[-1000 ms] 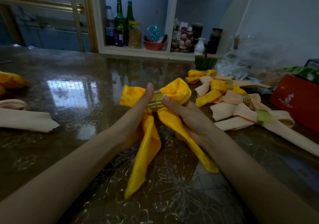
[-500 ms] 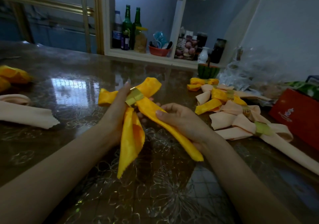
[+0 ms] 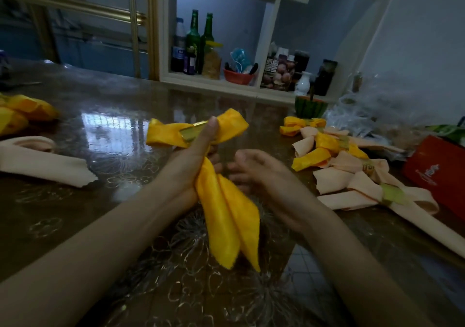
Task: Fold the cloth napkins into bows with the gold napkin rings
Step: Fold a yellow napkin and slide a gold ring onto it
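Clasping napkin, gold ring — left grip; right grip slack

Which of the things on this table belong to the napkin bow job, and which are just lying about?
Job: yellow napkin bow, gripped by the left hand; gold napkin ring; finished bows; peach napkin, no ring yet.
Lying about: red box; green bottles; white vase; plastic bag.
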{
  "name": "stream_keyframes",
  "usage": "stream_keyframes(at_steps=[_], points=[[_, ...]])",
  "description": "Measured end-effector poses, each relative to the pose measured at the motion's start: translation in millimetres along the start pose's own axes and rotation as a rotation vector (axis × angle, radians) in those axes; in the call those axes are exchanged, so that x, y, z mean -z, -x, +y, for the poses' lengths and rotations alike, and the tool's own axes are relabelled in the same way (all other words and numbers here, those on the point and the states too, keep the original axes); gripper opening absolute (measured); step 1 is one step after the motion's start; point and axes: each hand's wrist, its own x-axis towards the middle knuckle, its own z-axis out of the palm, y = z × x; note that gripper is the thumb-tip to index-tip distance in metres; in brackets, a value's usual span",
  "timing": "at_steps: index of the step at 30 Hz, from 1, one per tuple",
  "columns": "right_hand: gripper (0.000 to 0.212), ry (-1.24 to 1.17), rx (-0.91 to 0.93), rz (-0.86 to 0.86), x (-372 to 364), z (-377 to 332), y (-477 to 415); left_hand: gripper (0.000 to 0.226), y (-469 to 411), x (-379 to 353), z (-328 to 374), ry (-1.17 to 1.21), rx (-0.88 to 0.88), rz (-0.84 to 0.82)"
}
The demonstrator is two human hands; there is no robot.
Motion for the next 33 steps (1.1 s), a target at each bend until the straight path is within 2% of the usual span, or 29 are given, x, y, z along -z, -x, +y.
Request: stream_keyframes(at_steps=[2, 4, 5, 7, 8, 9, 11, 14, 17, 19, 23, 25, 27, 31, 33], points=[[0.026, -0.042, -0.067, -0.15, -16, 1, 6, 0.035, 8, -7, -1, 0.035, -0.035, 0.005], [0.044, -0.116, -0.134, -0.23, -28, 9, 5, 0.037, 11, -11, -5, 0.012, -0.053, 0.084], [0.045, -0.153, -0.16, -0.25, -32, 13, 5, 0.039, 9, -10, -7, -0.017, -0.041, 0.135], [0.02, -0.166, -0.221, -0.274, -34, 14, 4, 0.038, 4, -5, -8, -0.031, 0.035, 0.197], [0.014, -0.142, -0.24, -0.276, -33, 14, 5, 0.035, 3, -3, -8, -0.005, 0.073, 0.192], [0.017, -0.107, -0.245, -0.28, -31, 13, 5, 0.033, 2, -2, -6, 0.023, 0.111, 0.187], [0.02, 0.062, -0.175, -0.277, -27, 10, 4, 0.03, 1, -2, 0, 0.073, 0.143, 0.152], [0.024, 0.505, 0.079, -0.245, -26, 8, 3, 0.028, 3, -5, 2, 0.098, 0.127, 0.105], [0.028, 0.669, 0.208, -0.215, -27, 14, 0, 0.027, 5, -7, 1, 0.055, 0.113, 0.118], [0.024, 0.594, 0.199, -0.191, -22, 13, 2, 0.029, 6, -6, 5, 0.046, 0.13, 0.107], [0.016, 0.28, 0.041, -0.067, -8, 1, 3, 0.046, 10, -3, 22, 0.011, 0.179, -0.027], [0.026, 0.057, -0.016, -0.029, -4, 1, 0, 0.049, 14, -6, 26, 0.0, 0.195, -0.108], [0.044, -0.066, -0.034, 0.003, -5, 5, -3, 0.044, 20, -9, 23, -0.161, 0.218, -0.174], [0.038, 0.023, -0.034, 0.133, 1, 8, -5, 0.042, 23, -10, 11, -0.498, 0.135, -0.069], [0.032, 0.154, -0.016, 0.185, 11, 7, -2, 0.023, 25, -11, 10, -0.541, 0.155, -0.098]])
